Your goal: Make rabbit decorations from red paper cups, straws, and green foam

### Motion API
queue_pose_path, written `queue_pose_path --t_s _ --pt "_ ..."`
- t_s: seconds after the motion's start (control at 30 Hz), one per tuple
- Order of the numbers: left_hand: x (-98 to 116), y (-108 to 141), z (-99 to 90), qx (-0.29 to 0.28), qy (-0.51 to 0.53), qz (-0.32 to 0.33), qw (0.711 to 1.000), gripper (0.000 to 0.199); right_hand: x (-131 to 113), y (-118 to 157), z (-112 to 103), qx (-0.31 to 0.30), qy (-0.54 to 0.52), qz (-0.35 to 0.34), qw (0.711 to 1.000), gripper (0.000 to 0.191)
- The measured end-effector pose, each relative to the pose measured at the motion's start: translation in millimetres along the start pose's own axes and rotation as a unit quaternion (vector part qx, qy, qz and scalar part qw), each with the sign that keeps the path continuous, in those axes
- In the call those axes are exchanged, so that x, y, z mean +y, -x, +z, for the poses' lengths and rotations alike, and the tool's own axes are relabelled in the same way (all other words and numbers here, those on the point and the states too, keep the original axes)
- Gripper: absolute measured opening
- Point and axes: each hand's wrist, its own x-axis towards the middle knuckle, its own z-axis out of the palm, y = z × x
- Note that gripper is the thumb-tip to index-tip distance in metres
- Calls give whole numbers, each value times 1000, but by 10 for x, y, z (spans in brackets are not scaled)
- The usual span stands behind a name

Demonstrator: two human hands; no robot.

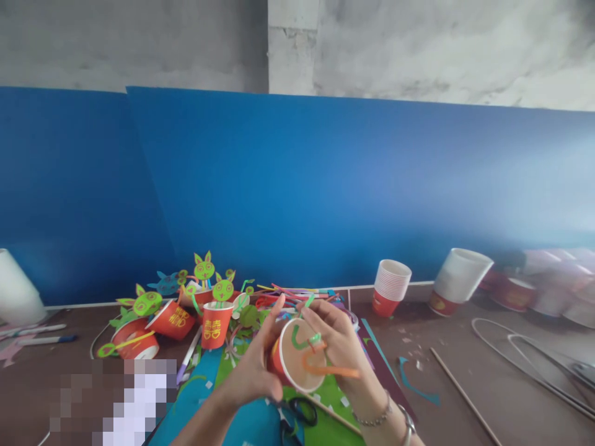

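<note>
A red paper cup (297, 365) with a white rim is tilted so its mouth faces the camera. My left hand (260, 359) is wrapped round its left side, thumb below and fingers above. My right hand (332, 331) pinches a green bent straw (300, 337) at the cup's upper right rim. An orange bent straw (332, 370) reaches out of the cup toward the right, under my right hand. Black scissors (302, 412) lie below the cup on green and blue paper (246, 421), partly hidden by the cup and my left arm.
Finished red cups (216, 325) with green paper animal faces (223, 290) stand or lie at the left. Stacked cups (392, 288) and a taller stack (460, 279) are at the right. A wooden stick (465, 396), cable (530, 362) and paper scraps lie on the brown table.
</note>
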Motion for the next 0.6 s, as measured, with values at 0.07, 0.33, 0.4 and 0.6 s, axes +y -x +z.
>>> queue_pose_path --t_s 0.07,0.33,0.4,0.6 --pt "-44 14 9 31 -93 7 995 132 -6 -12 -14 35 27 -44 998 37" --pt "-306 5 174 210 -293 93 928 67 36 28 15 108 100 -96 984 32" --pt "-300 4 189 197 -312 123 921 66 52 37 27 139 107 -108 978 32" --pt "-239 -7 165 181 -285 116 934 65 88 7 -16 126 136 -109 977 30"
